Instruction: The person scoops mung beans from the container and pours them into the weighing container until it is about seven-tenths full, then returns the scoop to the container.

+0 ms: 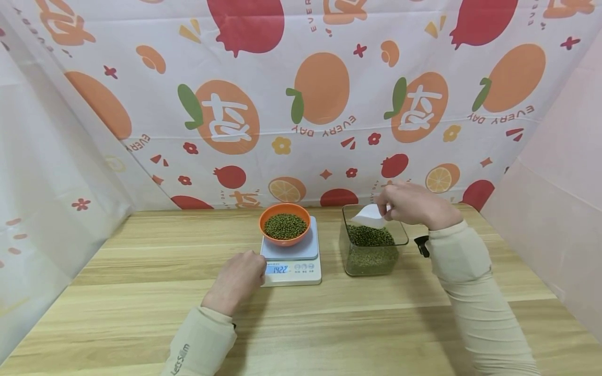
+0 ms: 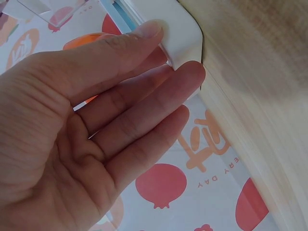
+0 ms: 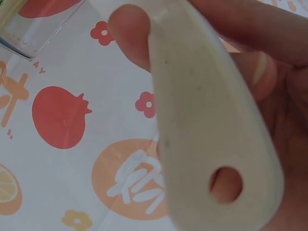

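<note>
My left hand (image 1: 241, 275) is at the near left corner of a white kitchen scale (image 1: 310, 277). In the left wrist view its thumb lies over the scale's edge and its fingertips are against the side, lightly pinching the corner. On the scale's pan stands an orange bowl (image 1: 264, 230) holding green mung beans (image 1: 285, 226). My right hand (image 1: 408, 202) grips a white scoop (image 1: 370, 216) by its handle, above a clear container (image 1: 400, 237) partly filled with mung beans (image 1: 371, 236). The right wrist view shows the handle (image 3: 207, 120) with a round hole, between thumb and fingers.
The scale's lit display (image 1: 279, 269) shows digits. A wooden table (image 1: 155, 282) carries everything. Behind it hangs a fruit-printed sheet (image 1: 263, 172), and pale sheets stand at the left and right sides. A black strap piece (image 1: 421, 246) hangs from the right wrist.
</note>
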